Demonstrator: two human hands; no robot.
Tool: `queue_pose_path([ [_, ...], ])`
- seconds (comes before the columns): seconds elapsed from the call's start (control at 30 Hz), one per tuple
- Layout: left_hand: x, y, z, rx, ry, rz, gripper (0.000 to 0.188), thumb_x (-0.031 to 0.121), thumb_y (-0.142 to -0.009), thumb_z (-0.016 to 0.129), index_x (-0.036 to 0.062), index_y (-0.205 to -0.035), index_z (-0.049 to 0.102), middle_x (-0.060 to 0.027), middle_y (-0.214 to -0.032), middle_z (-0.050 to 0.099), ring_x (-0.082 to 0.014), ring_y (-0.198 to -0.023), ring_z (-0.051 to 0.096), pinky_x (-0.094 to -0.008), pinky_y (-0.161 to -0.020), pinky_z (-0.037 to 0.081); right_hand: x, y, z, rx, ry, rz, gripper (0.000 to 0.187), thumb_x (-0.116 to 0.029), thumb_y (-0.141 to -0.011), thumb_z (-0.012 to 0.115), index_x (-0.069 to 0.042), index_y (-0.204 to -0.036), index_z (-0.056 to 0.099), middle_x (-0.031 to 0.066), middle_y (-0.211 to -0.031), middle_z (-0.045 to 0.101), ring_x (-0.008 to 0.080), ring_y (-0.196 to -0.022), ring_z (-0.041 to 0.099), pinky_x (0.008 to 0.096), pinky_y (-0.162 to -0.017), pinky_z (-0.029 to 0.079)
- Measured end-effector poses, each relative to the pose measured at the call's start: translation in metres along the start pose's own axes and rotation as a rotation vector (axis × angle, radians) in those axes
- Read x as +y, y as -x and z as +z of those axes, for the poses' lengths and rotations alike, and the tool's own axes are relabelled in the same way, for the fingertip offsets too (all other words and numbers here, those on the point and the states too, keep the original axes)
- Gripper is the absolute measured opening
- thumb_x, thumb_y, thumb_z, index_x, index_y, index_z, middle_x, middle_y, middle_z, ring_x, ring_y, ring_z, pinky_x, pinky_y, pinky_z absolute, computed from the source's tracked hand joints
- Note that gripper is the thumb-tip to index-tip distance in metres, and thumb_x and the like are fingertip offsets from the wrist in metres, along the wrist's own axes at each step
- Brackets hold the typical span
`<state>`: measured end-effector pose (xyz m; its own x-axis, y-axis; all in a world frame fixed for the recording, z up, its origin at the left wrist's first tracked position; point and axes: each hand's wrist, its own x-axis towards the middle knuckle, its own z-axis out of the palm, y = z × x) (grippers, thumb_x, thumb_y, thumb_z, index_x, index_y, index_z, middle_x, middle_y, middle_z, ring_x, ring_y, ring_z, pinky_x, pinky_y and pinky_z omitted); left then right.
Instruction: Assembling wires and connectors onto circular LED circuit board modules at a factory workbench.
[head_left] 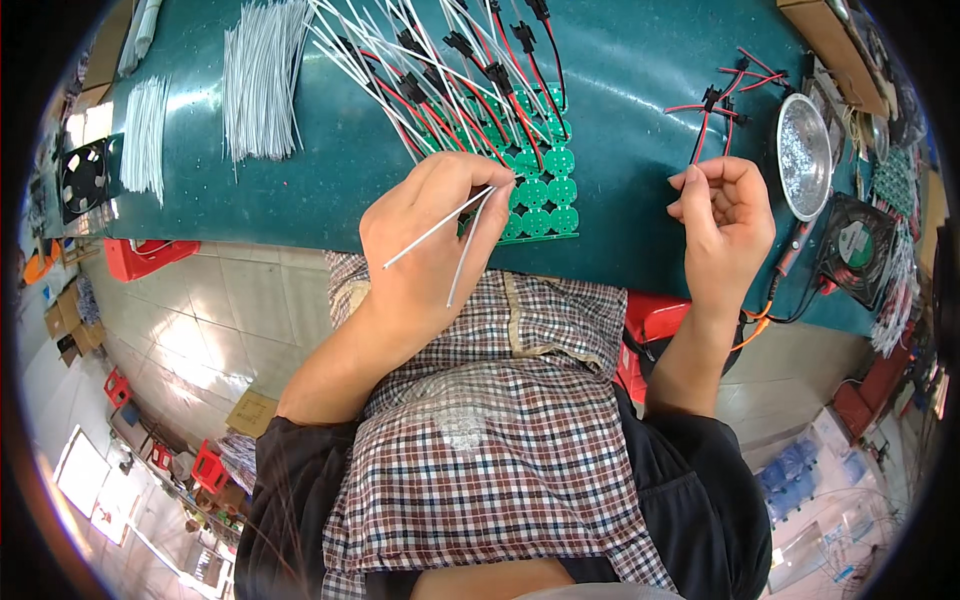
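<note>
Two bare hands work above a dark green tabletop (620,205). At centre, the left hand (422,228) has thumb and fingertips together, clamped on a pair of white wires (437,228) whose free ends slant toward the lower left. At right of centre, the right hand (722,215) has thumb and forefinger together on the lower end of a red-and-black lead (701,135), next to a small heap of similar leads. The green circuit panel (562,190) lies at upper centre; the left hand covers its lower left part, and whether the fingertips touch it is hard to tell from this angle. Black connectors (523,38) on red-and-black wires, mixed with white strands, crowd over the panel's upper part and obscure it. At upper left lie a long bundle (265,80) and a shorter bundle (147,135) of white wires, with a black fan (85,180) near the frame's left edge. At right, a metal dish (805,203) sits just above a red-handled tool (795,248) with an orange cable; a second fan (857,250) stands beside the tool. A cardboard box (835,45) occupies the upper right corner.
</note>
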<state>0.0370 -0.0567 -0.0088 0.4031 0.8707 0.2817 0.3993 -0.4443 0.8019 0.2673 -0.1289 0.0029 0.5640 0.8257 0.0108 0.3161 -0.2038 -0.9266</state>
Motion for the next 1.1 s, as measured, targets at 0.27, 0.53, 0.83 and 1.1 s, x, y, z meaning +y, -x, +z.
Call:
queue_pose_path([
  [0.27,0.001,-0.001,-0.001,-0.015,0.02,-0.012,0.016,-0.002,-0.08,0.074,0.0043,-0.09,0.064,-0.0087,-0.083,0.067,-0.0224,-0.068,0.066,-0.0302,-0.059,0.05,0.001,0.0,0.0,0.0,0.006,-0.003,0.007,0.001,-0.091,0.065,0.001,-0.092,0.058,0.0041,-0.077,0.066,0.007,-0.062,0.062,0.0193,-0.056,0.047],
  [0.53,0.002,-0.001,0.0,-0.008,-0.003,-0.02,0.015,-0.001,-0.08,0.075,0.0052,-0.089,0.065,-0.0082,-0.082,0.067,-0.0224,-0.068,0.066,-0.0302,-0.059,0.051,0.0,0.001,0.001,-0.004,0.007,-0.002,0.007,0.001,-0.091,0.065,0.001,-0.092,0.058,0.004,-0.077,0.066,0.0071,-0.062,0.062,0.0194,-0.056,0.047],
  [0.83,0.012,-0.006,-0.004,-0.101,-0.118,-0.05,0.009,0.003,-0.086,0.076,0.0007,-0.093,0.072,-0.0074,-0.087,0.071,-0.012,-0.068,0.067,-0.024,-0.06,0.054,-0.002,0.001,0.003,0.022,-0.027,-0.003,0.008,0.002,-0.092,0.066,0.003,-0.097,0.061,0.0071,-0.084,0.07,0.0106,-0.069,0.068,0.0208,-0.062,0.052],
  [1.1,0.02,-0.02,-0.007,-0.171,-0.27,-0.065,0.012,0.012,-0.084,0.079,0.0019,-0.087,0.072,-0.0089,-0.075,0.072,-0.0161,-0.062,0.07,-0.0256,-0.055,0.053,0.0,0.002,0.011,0.003,-0.143,0.109,0.011,0.001,-0.092,0.068,0.006,-0.102,0.066,0.0089,-0.093,0.072,0.0143,-0.081,0.072,0.0229,-0.071,0.056],
])
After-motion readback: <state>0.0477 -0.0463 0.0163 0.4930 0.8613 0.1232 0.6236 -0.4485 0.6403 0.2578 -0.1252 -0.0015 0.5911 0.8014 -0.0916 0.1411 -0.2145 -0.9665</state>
